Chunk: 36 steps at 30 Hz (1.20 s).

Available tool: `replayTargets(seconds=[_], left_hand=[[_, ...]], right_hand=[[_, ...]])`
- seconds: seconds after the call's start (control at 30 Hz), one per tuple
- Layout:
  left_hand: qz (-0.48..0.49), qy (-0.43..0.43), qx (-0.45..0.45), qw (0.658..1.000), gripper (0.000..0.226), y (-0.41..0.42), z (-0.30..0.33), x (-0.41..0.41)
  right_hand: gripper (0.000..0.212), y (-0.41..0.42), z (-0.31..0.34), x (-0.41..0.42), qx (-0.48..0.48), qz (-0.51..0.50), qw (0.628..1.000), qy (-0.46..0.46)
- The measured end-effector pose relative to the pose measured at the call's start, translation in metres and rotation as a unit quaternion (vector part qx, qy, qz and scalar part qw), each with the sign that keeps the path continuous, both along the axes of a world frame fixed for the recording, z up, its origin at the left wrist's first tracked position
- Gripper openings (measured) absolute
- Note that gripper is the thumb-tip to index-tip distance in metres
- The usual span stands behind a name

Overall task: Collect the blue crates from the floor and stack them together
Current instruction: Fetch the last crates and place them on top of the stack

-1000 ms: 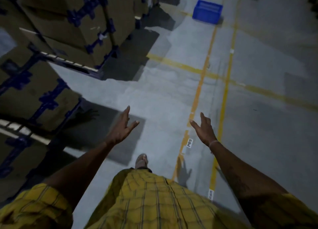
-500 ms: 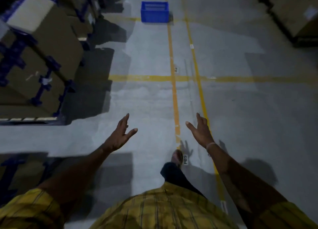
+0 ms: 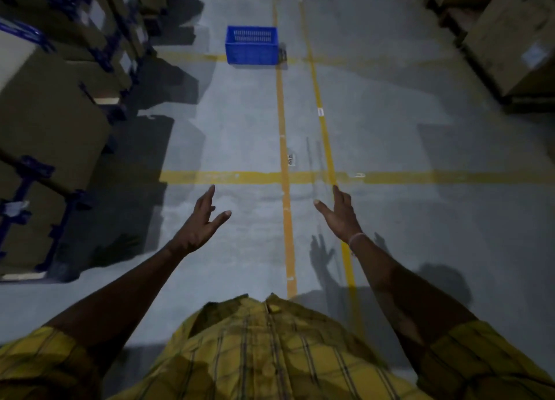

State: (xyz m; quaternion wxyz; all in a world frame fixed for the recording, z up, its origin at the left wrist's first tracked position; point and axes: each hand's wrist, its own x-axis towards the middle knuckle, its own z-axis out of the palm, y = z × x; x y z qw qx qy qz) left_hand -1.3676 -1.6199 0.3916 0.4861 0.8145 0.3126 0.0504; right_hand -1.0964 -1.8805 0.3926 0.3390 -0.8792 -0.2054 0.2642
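Observation:
One blue plastic crate stands upright on the grey floor far ahead, just left of two yellow floor lines. Its slatted walls and open top face me. My left hand is held out in front of me with fingers spread and straight, holding nothing. My right hand is stretched forward the same way, empty, with a band on the wrist. Both hands hover well short of the crate, apart from each other.
Cardboard boxes on blue pallet racks line the left side of the aisle. More cardboard boxes stand at the right. Yellow floor lines cross in front of my hands. A small dark object lies by the crate's right side.
The view has swung to face the aisle straight on and I have walked forward; the crate now appears larger and nearer. Both hands stay outstretched and empty.

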Motion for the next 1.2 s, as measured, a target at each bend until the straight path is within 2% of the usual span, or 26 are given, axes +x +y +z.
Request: replayTargets(seconds=[0.23,0.5,0.7,0.9,1.2], left_hand=[[0.032,-0.022,-0.015,0.999,0.086,0.100,-0.005,0.116],[0.052,-0.017,-0.022,0.998,0.086,0.269,-0.031,0.262],[-0.010,0.001,-0.012,1.000,0.090,0.400,-0.019,0.371],[-0.029,0.007,-0.004,1.000,0.092,0.500,-0.012,0.482],[0.007,0.023,0.014,1.000,0.092,0.637,-0.033,0.670]], right_hand=[[0.088,0.113,0.005,0.133,-0.004,0.019,1.000,-0.016],[0.090,0.267,-0.020,0.279,-0.023,0.001,1.000,-0.016],[0.088,0.379,-0.008,0.374,-0.012,-0.023,1.000,-0.018],[0.089,0.466,-0.013,0.471,-0.003,-0.038,0.999,-0.002],[0.088,0.611,-0.035,0.683,0.021,-0.038,0.999,-0.001]])
